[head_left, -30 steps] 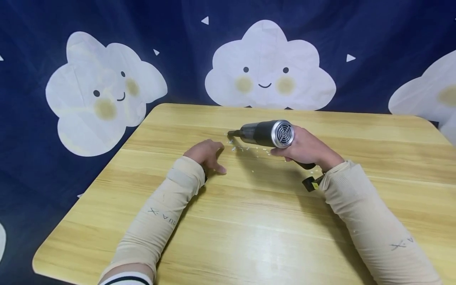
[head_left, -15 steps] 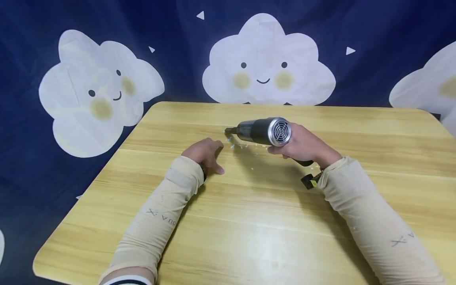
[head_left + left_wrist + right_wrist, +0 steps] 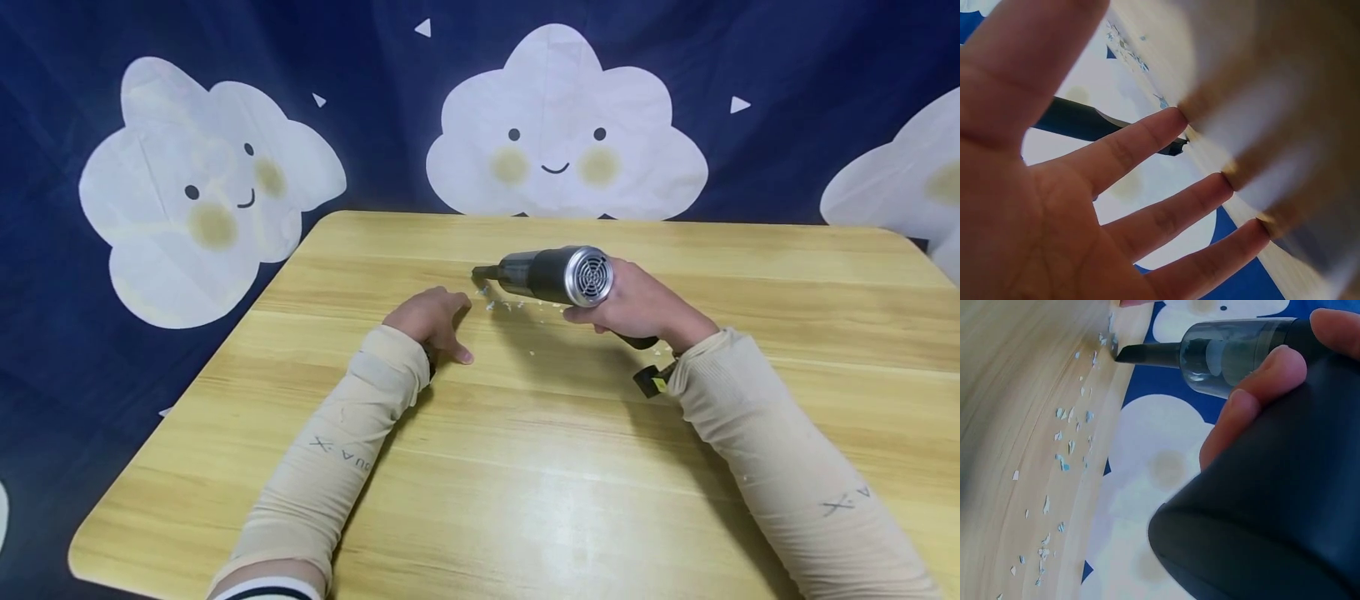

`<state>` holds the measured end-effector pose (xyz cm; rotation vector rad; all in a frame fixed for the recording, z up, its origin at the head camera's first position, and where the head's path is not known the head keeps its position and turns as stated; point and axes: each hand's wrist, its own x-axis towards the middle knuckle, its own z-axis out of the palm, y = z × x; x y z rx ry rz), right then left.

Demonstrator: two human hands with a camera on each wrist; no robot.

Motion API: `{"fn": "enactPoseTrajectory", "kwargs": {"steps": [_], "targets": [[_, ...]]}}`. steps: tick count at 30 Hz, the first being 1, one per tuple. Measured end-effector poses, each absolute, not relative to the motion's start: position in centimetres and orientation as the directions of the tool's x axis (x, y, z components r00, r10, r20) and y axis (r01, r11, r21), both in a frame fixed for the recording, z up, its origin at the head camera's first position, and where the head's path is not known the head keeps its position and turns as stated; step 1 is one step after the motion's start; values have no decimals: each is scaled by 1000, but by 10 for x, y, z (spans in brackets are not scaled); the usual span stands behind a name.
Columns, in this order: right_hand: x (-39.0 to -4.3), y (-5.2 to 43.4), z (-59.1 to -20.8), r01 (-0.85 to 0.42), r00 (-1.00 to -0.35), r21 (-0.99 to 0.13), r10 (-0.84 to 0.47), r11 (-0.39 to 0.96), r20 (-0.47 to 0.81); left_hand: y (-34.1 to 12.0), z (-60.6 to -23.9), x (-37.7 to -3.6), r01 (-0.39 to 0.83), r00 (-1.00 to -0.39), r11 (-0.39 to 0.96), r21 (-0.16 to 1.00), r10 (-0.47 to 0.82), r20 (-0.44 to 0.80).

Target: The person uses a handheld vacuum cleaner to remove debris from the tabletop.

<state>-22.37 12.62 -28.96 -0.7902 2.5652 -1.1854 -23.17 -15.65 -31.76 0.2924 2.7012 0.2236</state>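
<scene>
Slightly leftward goes the handheld vacuum cleaner (image 3: 551,277) since the earliest head frame, its flat nozzle (image 3: 486,272) now nearer the fingers of the other hand; over the last half second hardly anything changes. It lies in the far half of the desk (image 3: 450,500), held over the wood left of the middle of the far edge. Around its black handle the person's right-hand grip (image 3: 637,304) is clenched, fingers wrapped in front, and that seems meant to keep the body roughly level while the nozzle points along the far edge toward the left one. The nozzle tip is down close to the desk, presumably so that its mouth meets the flakes; whether it touches the wood cannot be told.

Small white and bluish paper scraps (image 3: 1065,467) trail in a loose band from the nozzle toward the right edge, some under the vacuum, a few near the right wrist. One lies right at the nozzle's mouth.

Nearer the left edge, the left-hand grip (image 3: 429,321) grasps nothing: its fingers are spread and straight, and in the left wrist view the tips rest on the desk. Likely it steadies the person's lean, or bounds the scraps on that side.
</scene>
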Motion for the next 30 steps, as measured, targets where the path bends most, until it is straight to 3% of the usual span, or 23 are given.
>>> {"fn": "enactPoseTrajectory", "kwargs": {"steps": [14,30], "targets": [[-222,128,-286,-373,-852,-772,-520,514,65,-157,-319,-232,176,-910,958,225,246,-335],[-213,149,-251,-257,-921,-902,-372,348,118,-157,-319,-228,177,-912,954,242,251,-324]]}}
